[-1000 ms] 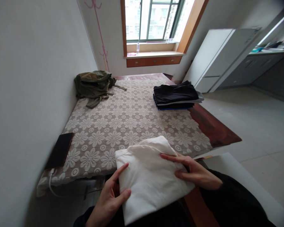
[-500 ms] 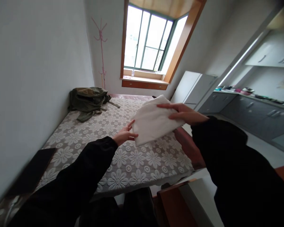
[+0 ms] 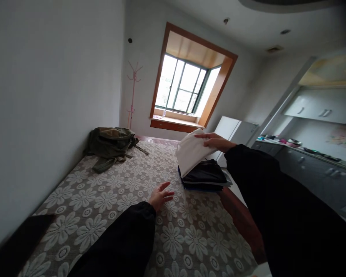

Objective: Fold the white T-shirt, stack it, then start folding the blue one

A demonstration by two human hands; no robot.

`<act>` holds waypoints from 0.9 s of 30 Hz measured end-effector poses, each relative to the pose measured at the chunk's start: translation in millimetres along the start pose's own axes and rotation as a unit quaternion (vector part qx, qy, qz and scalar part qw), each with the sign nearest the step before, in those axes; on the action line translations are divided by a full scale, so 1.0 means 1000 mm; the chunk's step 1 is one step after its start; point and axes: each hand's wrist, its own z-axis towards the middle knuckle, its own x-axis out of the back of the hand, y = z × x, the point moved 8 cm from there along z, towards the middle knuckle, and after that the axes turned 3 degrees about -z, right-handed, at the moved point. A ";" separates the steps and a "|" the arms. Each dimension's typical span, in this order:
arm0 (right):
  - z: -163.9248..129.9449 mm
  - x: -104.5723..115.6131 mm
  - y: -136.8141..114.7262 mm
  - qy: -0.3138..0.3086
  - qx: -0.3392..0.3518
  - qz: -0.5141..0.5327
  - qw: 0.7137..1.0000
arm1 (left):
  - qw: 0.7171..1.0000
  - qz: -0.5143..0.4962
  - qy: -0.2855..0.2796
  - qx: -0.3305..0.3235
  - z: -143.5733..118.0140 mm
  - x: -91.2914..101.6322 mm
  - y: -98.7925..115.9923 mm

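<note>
Over bench (image 3: 242,217), gripping white cloth (image 3: 189,153) in right fingers (image 3: 204,135) by dark clothes stack (image 3: 205,172). Holding left fingers (image 3: 164,186) apart, left of stack.

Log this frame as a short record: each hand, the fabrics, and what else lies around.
Right hand: grips the folded white cloth by its right side
Left hand: open, holding nothing
White cloth: tilted over the dark folded stack; contact unclear
Backpack: green, far left on the floral cover
Dark flat object: near left
</note>
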 end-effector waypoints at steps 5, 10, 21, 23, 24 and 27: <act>0.006 0.003 0.042 0.054 -0.076 0.028 0.995 | 1.000 -0.011 -0.012 0.009 0.002 0.000 -0.004; 0.007 -0.009 0.075 0.055 -0.118 0.004 0.991 | 1.000 -0.014 -0.009 0.018 0.004 0.002 -0.006; 0.001 0.000 0.109 0.063 -0.153 -0.011 0.986 | 1.000 -0.013 -0.014 0.025 0.004 0.000 -0.007; -0.001 0.000 0.115 0.062 -0.160 -0.009 0.985 | 0.999 -0.013 -0.015 0.025 0.004 0.000 -0.007; -0.001 -0.001 0.117 0.060 -0.162 -0.006 0.985 | 0.999 -0.014 -0.015 0.025 0.004 0.000 -0.007; -0.003 0.001 0.122 0.054 -0.162 0.006 0.985 | 0.999 -0.014 -0.015 0.026 0.004 0.000 -0.007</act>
